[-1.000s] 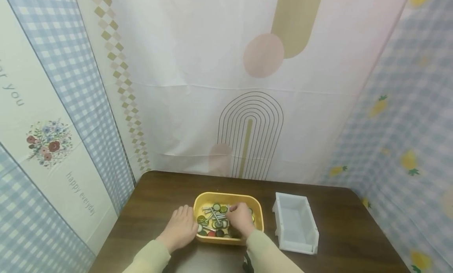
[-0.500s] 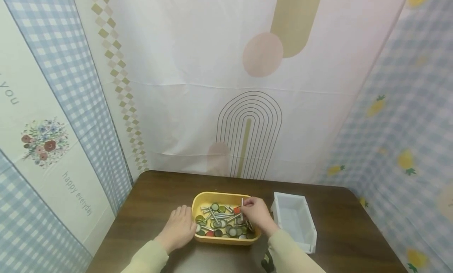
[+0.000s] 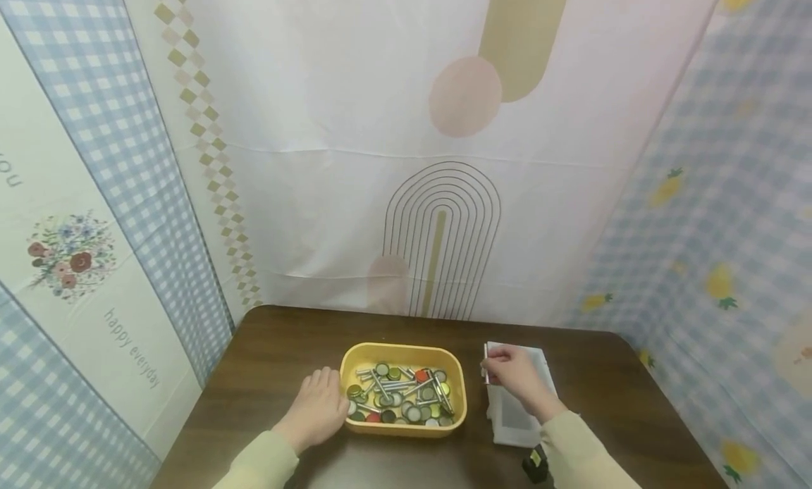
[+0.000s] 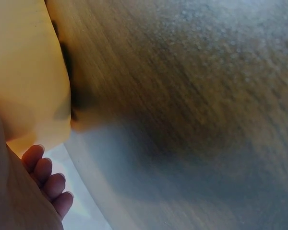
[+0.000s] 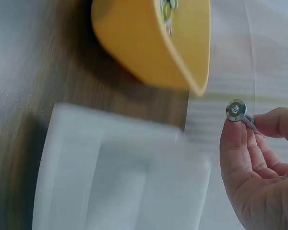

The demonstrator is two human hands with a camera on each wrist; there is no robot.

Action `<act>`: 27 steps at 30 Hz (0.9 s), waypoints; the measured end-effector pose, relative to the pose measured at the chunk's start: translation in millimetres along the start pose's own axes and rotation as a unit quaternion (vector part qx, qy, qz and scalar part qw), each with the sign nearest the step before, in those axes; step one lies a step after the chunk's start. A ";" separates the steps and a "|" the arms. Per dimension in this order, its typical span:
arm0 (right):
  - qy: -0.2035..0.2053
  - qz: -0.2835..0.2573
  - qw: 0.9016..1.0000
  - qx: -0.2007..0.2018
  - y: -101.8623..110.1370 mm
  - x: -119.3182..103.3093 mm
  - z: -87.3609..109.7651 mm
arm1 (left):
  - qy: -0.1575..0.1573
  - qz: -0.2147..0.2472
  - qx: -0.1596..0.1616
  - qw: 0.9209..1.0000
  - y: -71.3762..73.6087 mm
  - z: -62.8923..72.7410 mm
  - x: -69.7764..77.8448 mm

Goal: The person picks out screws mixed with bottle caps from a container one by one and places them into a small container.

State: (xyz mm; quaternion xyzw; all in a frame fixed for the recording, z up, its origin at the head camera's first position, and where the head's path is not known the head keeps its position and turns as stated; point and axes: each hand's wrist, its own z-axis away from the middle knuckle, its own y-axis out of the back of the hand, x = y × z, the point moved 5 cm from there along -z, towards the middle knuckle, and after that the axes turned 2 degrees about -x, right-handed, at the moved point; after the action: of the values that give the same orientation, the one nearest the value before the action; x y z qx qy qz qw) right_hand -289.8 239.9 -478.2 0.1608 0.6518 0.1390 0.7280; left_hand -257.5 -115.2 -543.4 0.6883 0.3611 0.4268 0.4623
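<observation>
R hand (image 3: pixel 517 378) pinches a bolt (image 5: pixel 236 110), thumb to finger, by the bin's (image 3: pixel 515 437) far L corner; small grip, so it might slip or clip the rim & hit the bench (image 3: pixel 285 348). L hand (image 3: pixel 315 408), fingers uncurled, at the tub (image 3: pixel 406 430); a shove could shift it. Cloth (image 3: pixel 130 348) reads "happy everyday"; no brands legible.

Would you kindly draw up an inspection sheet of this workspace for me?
Surface: dark wood-grain table.
Job's things: one metal bolt held up; yellow bin with, apart on its right, white bin.
Clutter: round caps mixed with other bolts in the yellow bin.
Hands: left hand touches the yellow bin's left end; right hand pinches the bolt near the white bin.
Cables: nothing seen.
Surroundings: patterned cloth behind and at both sides.
</observation>
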 end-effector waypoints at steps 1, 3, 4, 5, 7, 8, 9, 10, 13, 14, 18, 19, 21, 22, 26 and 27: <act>-0.002 0.007 1.000 0.002 5.3 2.2 -0.4 | 0.001 0.001 0.002 1.000 1.2 0.1 0.0; -0.006 0.026 1.000 0.005 14.6 6.3 0.2 | 0.004 0.000 0.006 1.000 2.3 0.6 -0.3; -0.007 0.033 0.999 0.006 18.4 8.3 0.6 | 0.005 -0.001 0.005 1.000 2.7 0.7 -0.4; -0.009 0.039 0.999 0.007 21.7 10.9 0.8 | 0.009 0.000 0.001 1.000 3.1 0.7 -0.5; -0.013 0.049 0.999 0.012 26.6 16.0 1.1 | 0.012 0.000 -0.002 1.000 3.0 0.4 -0.8; -0.016 0.057 0.998 0.013 28.2 19.0 1.0 | 0.014 -0.002 -0.005 1.000 2.2 0.3 -1.2; -0.016 0.065 0.998 0.013 29.2 22.0 0.6 | 0.015 -0.001 -0.006 1.000 1.9 0.0 -1.2; -0.020 0.071 0.997 0.015 29.7 25.3 0.2 | 0.017 0.000 -0.007 1.000 1.5 -0.2 -1.1; -0.028 0.088 0.996 0.017 28.9 34.7 -1.2 | 0.019 0.001 -0.009 1.000 0.4 -0.9 -1.2; -0.028 0.095 0.995 0.015 28.0 37.5 -1.3 | 0.020 0.002 -0.011 1.000 0.0 -1.0 -1.0; -0.031 0.116 0.993 0.014 24.7 47.3 -0.7 | 0.020 0.002 -0.011 1.000 0.5 -0.9 0.6; -0.031 0.119 0.992 0.015 23.8 49.5 -0.4 | 0.020 0.003 -0.011 1.000 0.9 -0.8 1.0; -0.031 0.127 0.991 0.019 23.0 53.3 0.2 | 0.020 0.004 -0.010 1.000 1.5 -0.5 1.7; -0.031 0.126 0.991 0.019 22.3 55.5 0.2 | 0.020 0.003 -0.010 1.000 1.5 -0.3 1.8; -0.037 0.112 0.993 0.019 19.7 62.4 -0.1 | 0.020 0.004 -0.009 1.000 2.0 0.2 2.4; -0.038 0.108 0.993 0.018 19.0 64.0 -0.4 | 0.020 0.005 -0.009 1.000 2.5 0.2 2.8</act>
State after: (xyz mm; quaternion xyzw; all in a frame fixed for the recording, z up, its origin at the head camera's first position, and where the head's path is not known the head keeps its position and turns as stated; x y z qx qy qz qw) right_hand -283.0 283.6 -528.2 0.2485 0.6045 0.1992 0.7301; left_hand -256.0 -113.5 -540.4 0.6774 0.3628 0.4461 0.4588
